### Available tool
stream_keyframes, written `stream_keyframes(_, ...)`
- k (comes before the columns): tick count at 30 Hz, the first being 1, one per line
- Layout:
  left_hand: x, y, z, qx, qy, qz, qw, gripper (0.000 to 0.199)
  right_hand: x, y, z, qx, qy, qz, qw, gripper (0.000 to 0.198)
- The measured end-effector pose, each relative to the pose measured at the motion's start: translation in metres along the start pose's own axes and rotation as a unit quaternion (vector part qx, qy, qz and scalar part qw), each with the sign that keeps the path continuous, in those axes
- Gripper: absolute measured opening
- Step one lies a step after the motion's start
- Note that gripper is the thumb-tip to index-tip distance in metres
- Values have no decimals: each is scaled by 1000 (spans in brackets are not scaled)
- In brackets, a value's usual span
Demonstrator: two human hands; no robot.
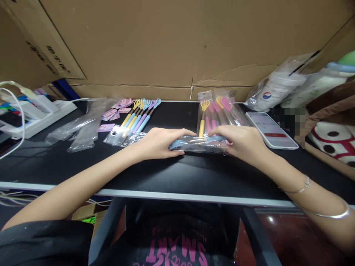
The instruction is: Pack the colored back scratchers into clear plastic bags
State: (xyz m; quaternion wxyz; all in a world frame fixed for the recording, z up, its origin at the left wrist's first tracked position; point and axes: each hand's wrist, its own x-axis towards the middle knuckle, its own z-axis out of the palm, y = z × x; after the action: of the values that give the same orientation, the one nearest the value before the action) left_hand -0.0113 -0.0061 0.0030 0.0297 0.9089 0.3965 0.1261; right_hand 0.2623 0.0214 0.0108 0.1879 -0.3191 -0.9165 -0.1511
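Note:
A blue back scratcher (198,140) in a clear plastic sleeve lies sideways between my hands, just above the black tabletop or resting on it. My left hand (158,143) is closed around its left end, and my right hand (244,142) pinches its right end. Behind my left hand lie several unbagged back scratchers (141,117) in yellow, blue and purple, their lower ends beside a clear sleeve (113,135). Past my right hand is a row of bagged back scratchers (215,115), yellow and pink, partly hidden by that hand.
Empty clear bags (87,129) and small pink-purple cards (111,114) lie at left, near a white power strip (41,116) with cables. A phone (271,131), a bagged cup (277,90) and a plush-like item (332,136) are at right. Cardboard (155,48) walls the back.

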Motion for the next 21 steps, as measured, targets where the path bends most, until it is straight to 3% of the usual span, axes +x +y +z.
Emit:
stream_keyframes(4, 0, -3, -6, 31, 21, 3, 999, 55, -1, 3, -1, -3, 9, 14, 1000, 16)
stream_keyframes(11, -1, -14, -13, 170, 75, -13, 982, 51, -2, 13, -3, -21, 8, 72, 997, 17)
stream_keyframes(21, 1, -9, -8, 170, 66, 8, 983, 48, -2, 10, 2, -57, 8, 88, 994, 16)
